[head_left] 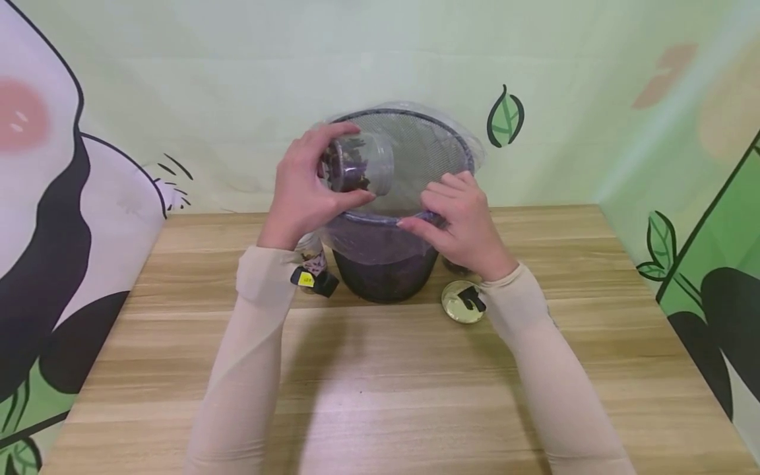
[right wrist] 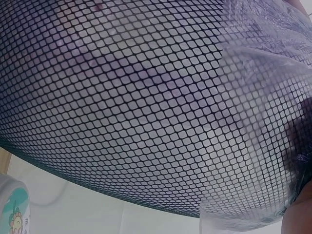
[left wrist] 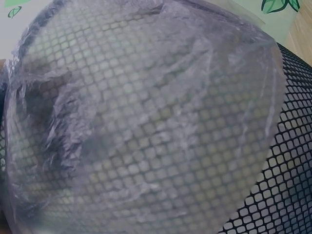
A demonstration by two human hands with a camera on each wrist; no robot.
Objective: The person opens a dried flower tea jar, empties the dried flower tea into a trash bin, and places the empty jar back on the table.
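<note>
My left hand (head_left: 305,188) grips a clear jar (head_left: 380,165) tipped on its side above the bin, its mouth facing right. Dark dried pieces lie inside, mostly toward the jar's base. Beneath it stands a black mesh wastebasket (head_left: 386,280), lined with a thin clear plastic bag (head_left: 377,244) folded over the rim. At the near right of that rim, my right hand (head_left: 466,221) holds on with fingers curled over the edge and thumb outside. The mesh (left wrist: 295,126) and the bag's folded edge (left wrist: 204,63) fill the left wrist view; neither hand's grip shows there.
A second jar (head_left: 313,257) stands left of the wastebasket, partly behind my left wrist. On the wooden table (head_left: 368,396), a round lid (head_left: 457,305) lies by my right wrist. In the right wrist view, a container with a teal flower label (right wrist: 14,209) appears at lower left.
</note>
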